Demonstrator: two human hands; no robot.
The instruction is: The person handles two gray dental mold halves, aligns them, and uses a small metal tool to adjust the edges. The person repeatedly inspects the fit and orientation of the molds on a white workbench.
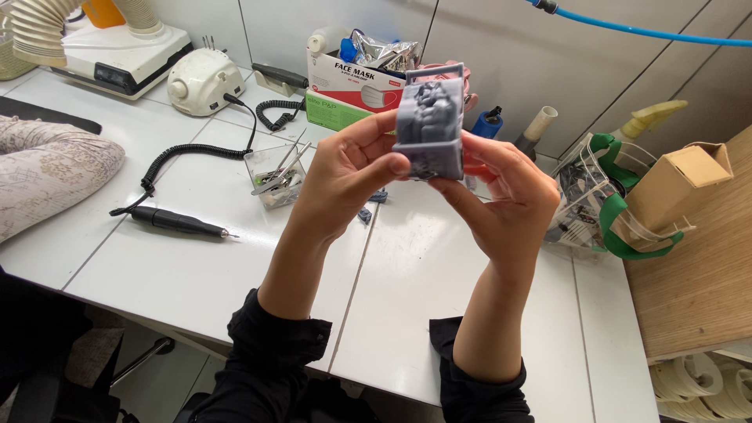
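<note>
A grey printed model [429, 119], blocky with a thin frame on top, is held up above the white table [196, 274] by both hands. My left hand [348, 172] grips its left side, with the thumb pressed on the lower front. My right hand [509, 196] holds the right side and the underside. Both sleeves are black. A few small grey bits [370, 205] lie on the table just below the hands.
A black rotary handpiece [176, 222] with a coiled cord lies at the left, running to a white control unit [202, 78]. A clear tub of metal tools [274, 176], a box of face masks [352, 82], a clear container with green straps [603, 200] and a cardboard box [677, 184] stand around.
</note>
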